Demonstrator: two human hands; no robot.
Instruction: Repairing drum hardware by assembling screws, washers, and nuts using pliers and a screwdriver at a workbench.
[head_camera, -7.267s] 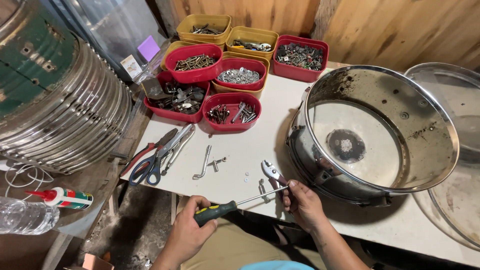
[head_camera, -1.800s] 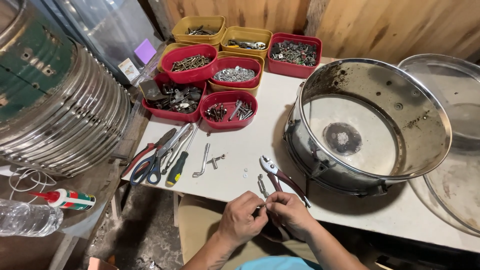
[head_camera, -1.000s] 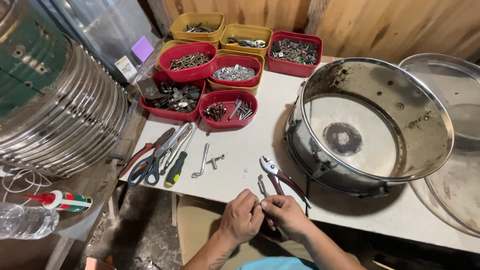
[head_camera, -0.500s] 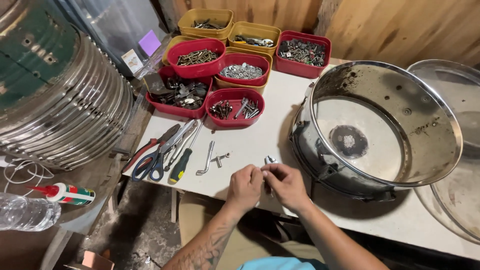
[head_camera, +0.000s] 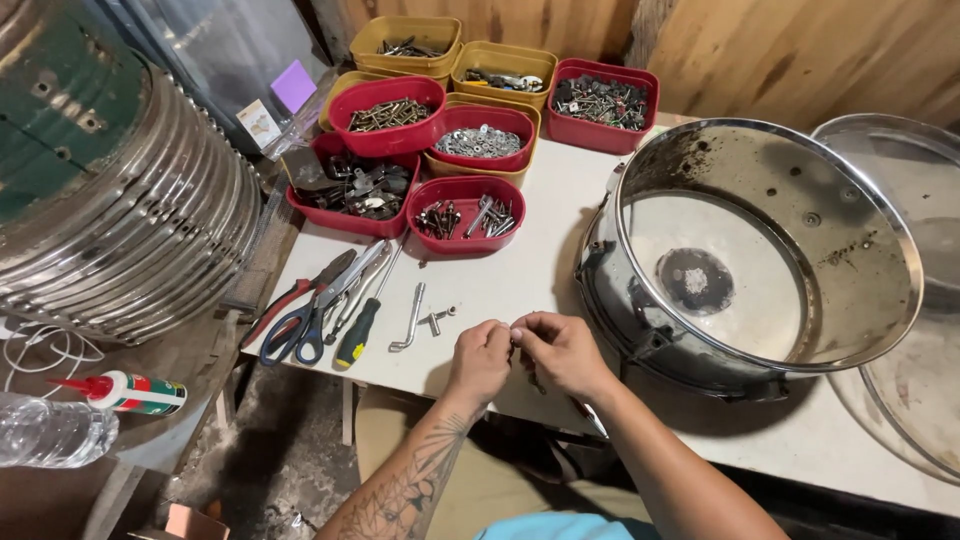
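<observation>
Hands (head_camera: 520, 352) now higher, over table (head_camera: 560, 270)

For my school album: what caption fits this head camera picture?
Two hands pinch a small metal part beside a drum shell.

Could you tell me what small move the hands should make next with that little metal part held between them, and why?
Probably carry the small metal part right toward the drum shell. Both the left hand and the right hand pinch it at the fingertips above the white table, beside the shell's side hardware, while the screwdriver lies aside. What the part is, I cannot tell.
</observation>
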